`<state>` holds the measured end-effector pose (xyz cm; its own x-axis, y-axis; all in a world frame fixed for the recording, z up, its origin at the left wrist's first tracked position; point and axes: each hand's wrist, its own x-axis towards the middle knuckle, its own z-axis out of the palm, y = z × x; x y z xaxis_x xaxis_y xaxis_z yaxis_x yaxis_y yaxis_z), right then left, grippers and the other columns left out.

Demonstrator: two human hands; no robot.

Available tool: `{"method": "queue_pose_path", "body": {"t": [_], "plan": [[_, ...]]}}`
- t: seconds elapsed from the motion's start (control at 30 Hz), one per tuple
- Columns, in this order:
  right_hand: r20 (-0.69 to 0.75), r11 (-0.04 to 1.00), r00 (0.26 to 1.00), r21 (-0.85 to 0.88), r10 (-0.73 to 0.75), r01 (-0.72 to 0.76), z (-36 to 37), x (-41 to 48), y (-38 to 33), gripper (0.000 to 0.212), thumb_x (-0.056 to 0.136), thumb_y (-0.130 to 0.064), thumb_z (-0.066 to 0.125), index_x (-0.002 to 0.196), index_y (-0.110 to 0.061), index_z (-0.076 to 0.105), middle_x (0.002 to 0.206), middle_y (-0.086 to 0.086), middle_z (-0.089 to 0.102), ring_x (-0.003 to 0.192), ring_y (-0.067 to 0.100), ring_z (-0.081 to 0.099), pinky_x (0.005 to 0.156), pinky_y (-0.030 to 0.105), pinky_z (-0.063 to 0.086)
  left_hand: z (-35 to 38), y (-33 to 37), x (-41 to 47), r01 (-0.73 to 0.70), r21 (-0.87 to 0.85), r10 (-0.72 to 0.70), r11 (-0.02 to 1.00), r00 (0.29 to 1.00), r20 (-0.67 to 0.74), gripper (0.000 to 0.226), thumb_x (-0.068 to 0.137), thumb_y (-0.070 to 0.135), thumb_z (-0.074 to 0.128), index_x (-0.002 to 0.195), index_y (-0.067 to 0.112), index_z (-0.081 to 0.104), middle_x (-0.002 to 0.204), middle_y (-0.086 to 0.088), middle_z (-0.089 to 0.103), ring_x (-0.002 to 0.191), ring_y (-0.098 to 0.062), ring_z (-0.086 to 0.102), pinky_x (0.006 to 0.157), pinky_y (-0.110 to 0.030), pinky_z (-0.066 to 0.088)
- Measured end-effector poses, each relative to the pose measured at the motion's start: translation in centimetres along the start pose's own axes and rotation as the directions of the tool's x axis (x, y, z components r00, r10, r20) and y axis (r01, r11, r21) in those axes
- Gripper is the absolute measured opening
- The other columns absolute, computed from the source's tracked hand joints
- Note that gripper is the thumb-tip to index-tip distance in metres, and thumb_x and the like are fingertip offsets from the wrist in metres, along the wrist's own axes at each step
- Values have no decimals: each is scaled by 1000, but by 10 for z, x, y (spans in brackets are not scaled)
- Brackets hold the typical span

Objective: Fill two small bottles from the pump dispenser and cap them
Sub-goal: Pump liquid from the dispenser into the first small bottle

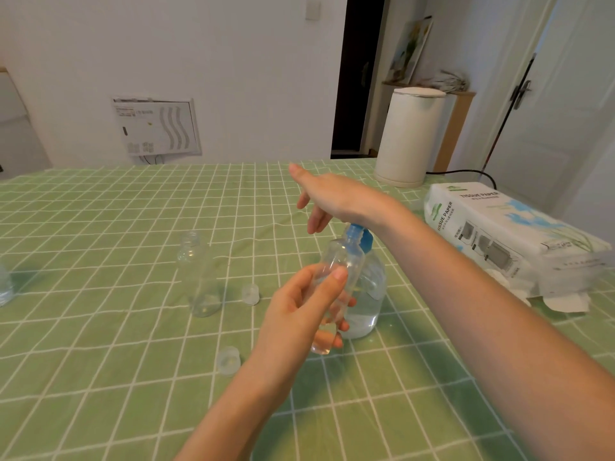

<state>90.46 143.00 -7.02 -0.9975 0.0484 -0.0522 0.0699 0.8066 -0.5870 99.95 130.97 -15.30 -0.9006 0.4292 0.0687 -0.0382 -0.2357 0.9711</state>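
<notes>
My left hand grips a small clear bottle, tilted with its mouth up against the blue spout of the pump dispenser. The dispenser is a clear bottle of liquid with a blue pump head. My right hand lies over the pump head with the heel of the palm on it and the fingers straight. A second small clear bottle stands uncapped on the cloth to the left. Two translucent caps lie on the cloth, one between the bottles and one nearer me.
The table wears a green checked cloth. A pack of tissue paper lies at the right, a white cylindrical appliance with a black cord stands at the back right. Another clear container shows at the left edge.
</notes>
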Motion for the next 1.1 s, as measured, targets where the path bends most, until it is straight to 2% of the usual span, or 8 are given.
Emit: {"method": "queue_pose_path", "body": {"t": [0.17, 0.27, 0.53, 0.73, 0.93, 1.1], "plan": [[0, 1000, 1000, 9, -25, 25, -2, 0, -2, 71, 95, -62, 15, 113, -10, 61, 78, 8, 73, 82, 18, 67, 82, 36, 38, 0, 1, 1, 1, 3, -1, 1000, 1000, 8, 37, 72, 48, 70, 99, 24, 68, 72, 3, 68, 55, -12, 57, 45, -20, 44], [-2, 999, 999, 7, -45, 45, -10, 1, -6, 69, 96, -60, 15, 111, -12, 61, 79, 8, 73, 83, 19, 68, 81, 36, 39, 1, 3, 3, -16, -1, 16, 1000, 1000, 16, 36, 71, 46, 62, 100, 25, 68, 74, 3, 68, 56, -11, 57, 46, -19, 44], [2, 999, 999, -1, -32, 32, -8, 1, -7, 71, 96, -60, 13, 105, -12, 64, 75, 8, 73, 77, 18, 69, 74, 37, 37, -1, 1, 4, -19, 1, 19, 1000, 1000, 22, 34, 72, 46, 62, 99, 26, 68, 75, 2, 69, 56, -11, 58, 46, -18, 44], [-11, 1000, 1000, -4, -14, 14, 1, 0, 1, 72, 95, -62, 13, 100, -12, 65, 76, 8, 73, 77, 17, 68, 62, 26, 33, -1, -2, 1, -4, 15, 4, 1000, 1000, 8, 31, 70, 46, 62, 94, 27, 70, 71, 4, 69, 55, -11, 57, 45, -20, 44], [-33, 997, 998, 61, -49, 51, -2, 2, 1, 68, 96, -59, 17, 101, -12, 66, 72, 9, 72, 74, 22, 69, 73, 34, 41, 0, 1, 1, 4, 25, -4, 1000, 1000, 2, 36, 73, 47, 66, 101, 24, 67, 71, 4, 68, 54, -11, 57, 45, -21, 44], [-41, 999, 998, 32, -40, 42, -12, 4, -7, 67, 96, -58, 17, 102, -13, 66, 75, 9, 73, 79, 23, 69, 70, 34, 40, 1, 4, 3, -14, -1, 14, 1000, 1000, 18, 38, 70, 49, 67, 99, 25, 68, 74, 3, 69, 56, -11, 58, 46, -19, 45]]}}
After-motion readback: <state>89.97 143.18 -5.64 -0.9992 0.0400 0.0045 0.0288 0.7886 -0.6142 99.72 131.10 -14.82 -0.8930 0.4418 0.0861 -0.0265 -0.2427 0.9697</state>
